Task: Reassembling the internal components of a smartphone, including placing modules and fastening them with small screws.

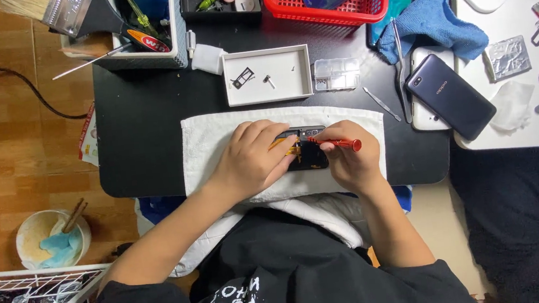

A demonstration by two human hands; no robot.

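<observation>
A black tabletop (145,143) stands over a wooden floor, with a white towel (210,143) spread across its near edge. On the towel lies an opened phone (309,158), dark inside with orange parts showing. The left hand (251,159) presses down on its left side, fingers curled over it. The right hand (348,161) is clamped on a red-handled screwdriver (340,143), tip at the phone's upper edge. Behind the towel sits a white parts tray (269,93); a dark blue phone (450,97) lies to the right.
</observation>
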